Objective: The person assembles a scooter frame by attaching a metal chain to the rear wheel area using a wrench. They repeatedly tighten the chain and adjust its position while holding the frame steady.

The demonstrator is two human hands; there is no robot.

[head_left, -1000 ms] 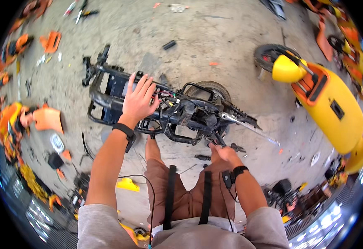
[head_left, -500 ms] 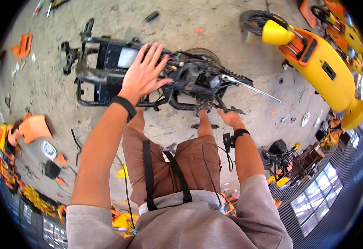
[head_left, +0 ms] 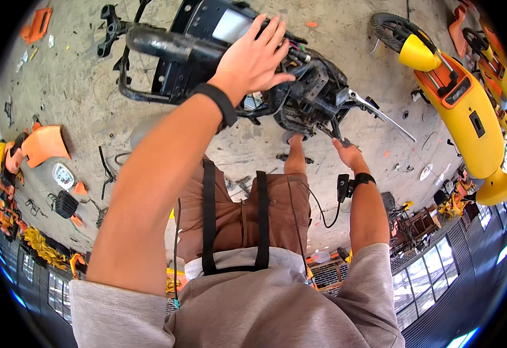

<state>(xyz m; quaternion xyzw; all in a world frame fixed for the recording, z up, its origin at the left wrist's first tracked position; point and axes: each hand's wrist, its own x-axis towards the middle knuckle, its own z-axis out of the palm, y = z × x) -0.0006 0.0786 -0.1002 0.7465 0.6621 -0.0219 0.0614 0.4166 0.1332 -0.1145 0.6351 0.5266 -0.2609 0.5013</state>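
My left grip (head_left: 256,62) is spread, fingers apart, over the black motorbike frame (head_left: 160,46) in front of me, my right grip (head_left: 346,153) is clamped on its dark bar (head_left: 335,129), and the frame looks largely stripped, though wires (head_left: 301,55) remain.

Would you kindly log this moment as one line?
left hand: spread over black scooter frame | right hand: at black bar end, grip unclear | yellow scooter: right of frame
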